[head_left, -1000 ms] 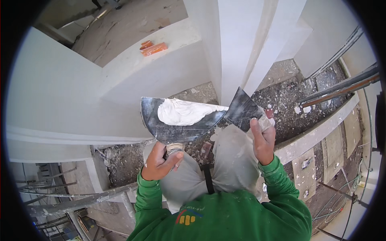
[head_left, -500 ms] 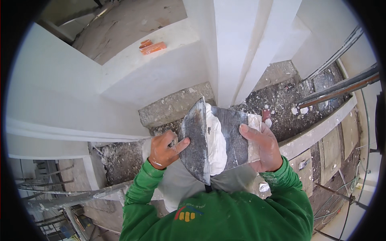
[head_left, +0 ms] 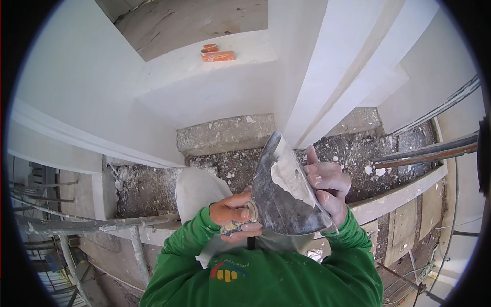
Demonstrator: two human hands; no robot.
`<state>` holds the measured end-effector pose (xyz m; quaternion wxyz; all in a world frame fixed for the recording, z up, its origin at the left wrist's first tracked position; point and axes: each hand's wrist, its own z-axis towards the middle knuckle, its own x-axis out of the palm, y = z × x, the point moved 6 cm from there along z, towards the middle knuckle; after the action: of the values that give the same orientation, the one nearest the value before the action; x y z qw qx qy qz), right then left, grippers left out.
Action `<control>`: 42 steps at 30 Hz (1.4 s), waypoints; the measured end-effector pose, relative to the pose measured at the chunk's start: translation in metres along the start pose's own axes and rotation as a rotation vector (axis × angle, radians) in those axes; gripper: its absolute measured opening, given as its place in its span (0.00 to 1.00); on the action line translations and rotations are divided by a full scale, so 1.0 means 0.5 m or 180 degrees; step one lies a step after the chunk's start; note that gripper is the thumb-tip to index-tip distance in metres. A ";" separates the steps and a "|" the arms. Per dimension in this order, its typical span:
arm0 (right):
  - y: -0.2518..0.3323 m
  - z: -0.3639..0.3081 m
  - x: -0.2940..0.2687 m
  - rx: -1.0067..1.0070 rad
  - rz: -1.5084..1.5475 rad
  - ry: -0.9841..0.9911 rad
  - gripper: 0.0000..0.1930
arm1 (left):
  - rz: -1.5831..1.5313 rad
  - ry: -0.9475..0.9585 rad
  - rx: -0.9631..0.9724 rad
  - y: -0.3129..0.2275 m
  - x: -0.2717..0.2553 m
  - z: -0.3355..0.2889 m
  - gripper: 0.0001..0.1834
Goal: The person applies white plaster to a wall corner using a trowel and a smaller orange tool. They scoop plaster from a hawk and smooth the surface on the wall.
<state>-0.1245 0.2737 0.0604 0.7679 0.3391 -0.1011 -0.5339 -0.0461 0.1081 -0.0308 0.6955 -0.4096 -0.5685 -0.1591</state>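
My left hand is closed round the stubby handle of a wide, dark grey plastering blade. The blade has a curved edge and is tilted, with a thick band of white plaster along its right side. On that side, my right hand has its fingers bent and one finger pointing away from me. It appears to grip a thin metal plate, seen almost edge-on against the blade and mostly hidden. White plaster dust coats the right fingers.
Two orange pieces lie on a white ledge ahead. A rough concrete step runs below it, beside a white pillar. Debris and plaster crumbs litter the floor. Scaffold poles cross at left, with metal bars at right.
The blade has turned and tilted, and my left hand has moved from its face to its handle. The right hand's plate has swung from face-up to nearly edge-on. The view has shifted left.
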 end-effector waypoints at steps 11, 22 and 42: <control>-0.104 -0.118 -0.065 0.0649 0.1225 -0.1215 0.07 | 0.1237 0.0252 -0.0065 -0.023 0.038 0.044 0.10; -0.248 -0.118 -0.030 0.1206 0.0975 -0.0962 0.16 | 0.1654 -0.0381 0.0607 -0.036 0.091 -0.022 0.10; -0.302 0.119 0.132 0.2037 0.0243 -0.0501 0.22 | 0.4413 -0.1800 0.1928 -0.281 0.040 -0.307 0.31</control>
<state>-0.2419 0.1605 -0.0038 0.6317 0.5168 -0.3354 -0.4704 -0.0351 -0.0885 0.0392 0.5466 -0.4875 -0.3580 0.5791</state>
